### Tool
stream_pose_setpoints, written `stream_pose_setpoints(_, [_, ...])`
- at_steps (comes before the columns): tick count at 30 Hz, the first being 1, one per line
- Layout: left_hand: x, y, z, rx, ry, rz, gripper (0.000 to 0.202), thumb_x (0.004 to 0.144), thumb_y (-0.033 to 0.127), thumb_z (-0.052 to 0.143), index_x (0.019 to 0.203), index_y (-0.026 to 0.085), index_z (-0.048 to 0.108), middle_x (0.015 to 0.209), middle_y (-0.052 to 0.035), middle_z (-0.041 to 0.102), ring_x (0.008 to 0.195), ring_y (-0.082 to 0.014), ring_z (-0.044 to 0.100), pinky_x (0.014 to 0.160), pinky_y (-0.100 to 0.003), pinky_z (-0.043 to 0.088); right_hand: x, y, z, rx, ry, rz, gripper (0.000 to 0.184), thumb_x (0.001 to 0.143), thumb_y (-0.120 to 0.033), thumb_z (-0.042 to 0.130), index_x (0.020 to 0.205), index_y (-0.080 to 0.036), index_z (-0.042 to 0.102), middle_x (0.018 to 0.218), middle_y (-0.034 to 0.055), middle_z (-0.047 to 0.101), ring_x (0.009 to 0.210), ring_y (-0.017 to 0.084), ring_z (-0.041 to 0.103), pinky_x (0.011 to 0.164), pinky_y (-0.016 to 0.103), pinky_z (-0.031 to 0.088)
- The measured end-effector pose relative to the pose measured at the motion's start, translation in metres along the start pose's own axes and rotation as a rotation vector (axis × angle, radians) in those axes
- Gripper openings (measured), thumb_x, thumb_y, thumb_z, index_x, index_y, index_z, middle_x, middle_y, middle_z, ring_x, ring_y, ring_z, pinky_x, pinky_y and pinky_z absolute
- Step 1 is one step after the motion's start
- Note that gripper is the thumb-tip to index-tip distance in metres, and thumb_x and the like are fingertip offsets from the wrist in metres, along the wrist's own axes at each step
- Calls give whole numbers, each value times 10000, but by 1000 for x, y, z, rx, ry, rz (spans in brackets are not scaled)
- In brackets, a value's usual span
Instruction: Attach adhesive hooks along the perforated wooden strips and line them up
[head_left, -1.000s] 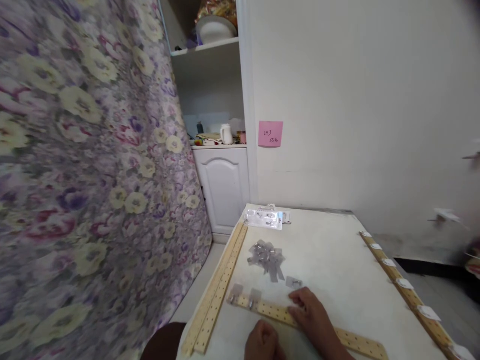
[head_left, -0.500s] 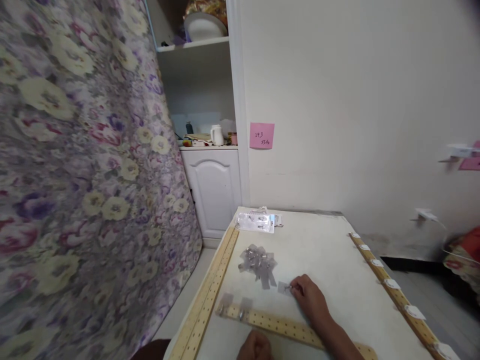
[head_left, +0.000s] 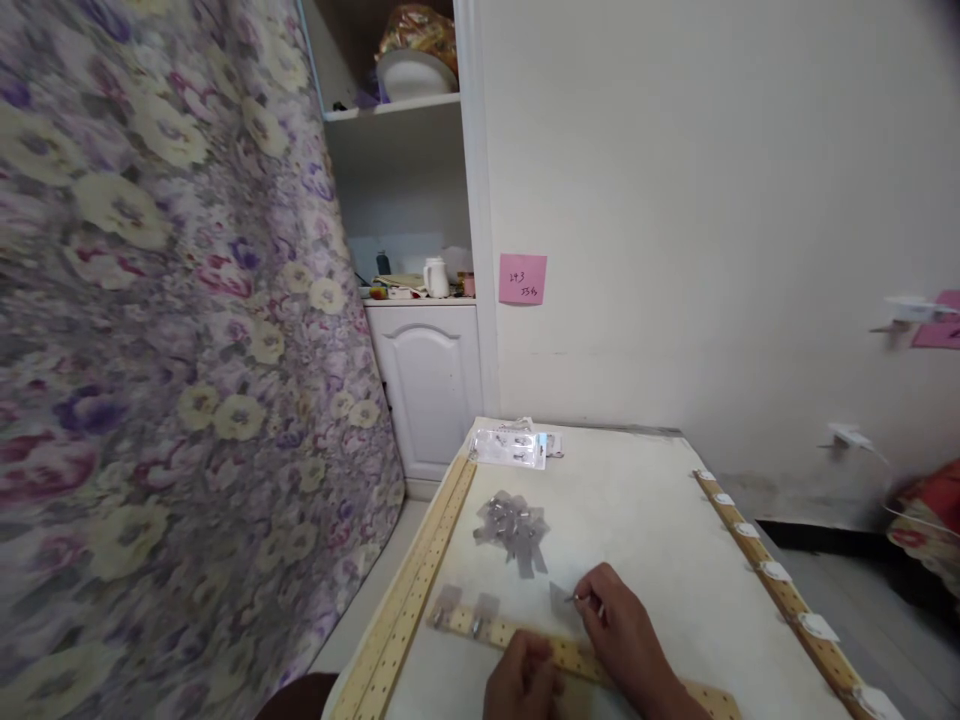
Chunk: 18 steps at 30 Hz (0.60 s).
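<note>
My right hand (head_left: 622, 635) pinches a small clear adhesive hook (head_left: 564, 598) by its metal tip, just above a perforated wooden strip (head_left: 517, 633) lying across the near part of the white table (head_left: 645, 520). My left hand (head_left: 521, 680) is closed and rests on that strip near the bottom edge of the view. Two clear hooks (head_left: 465, 606) sit on the strip's left end. A pile of loose clear hooks (head_left: 511, 525) lies a little beyond my hands.
Two long wooden strips (head_left: 420, 580) run along the table's left edge; another with white pads (head_left: 772, 575) runs along the right. A clear packet (head_left: 511, 446) lies at the far edge. A floral cloth (head_left: 165, 360) hangs left; a white cabinet (head_left: 427, 380) and pink note (head_left: 522, 278) stand behind.
My right hand left the strip, reached toward the loose hook near the pile, picked it up and drew it back toward the strip. My left hand stayed on the strip.
</note>
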<state>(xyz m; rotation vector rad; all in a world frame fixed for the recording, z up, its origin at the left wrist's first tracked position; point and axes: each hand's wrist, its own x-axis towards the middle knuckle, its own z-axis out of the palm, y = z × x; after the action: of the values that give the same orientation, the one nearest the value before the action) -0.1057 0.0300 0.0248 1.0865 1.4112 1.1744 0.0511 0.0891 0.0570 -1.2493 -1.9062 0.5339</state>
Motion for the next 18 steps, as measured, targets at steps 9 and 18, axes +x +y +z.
stream_pose_setpoints(9, [0,37,-1,38,136,65,249,707,450,589,731,217,505,509,68,518,429,-111,476,422,-218,350,-14,-25,-2,-16,-62,-43,104,809,-176,437,801,-220,531,765,-2,583,661,134,556,617,247,420])
stream_pose_setpoints(18, [-4,38,3,-348,66,-184,339,610,457,678,655,210,451,505,28,618,388,-86,509,391,-181,315,-18,-37,0,188,-131,-222,257,776,-119,464,937,-237,626,867,16,612,747,130,608,682,224,468])
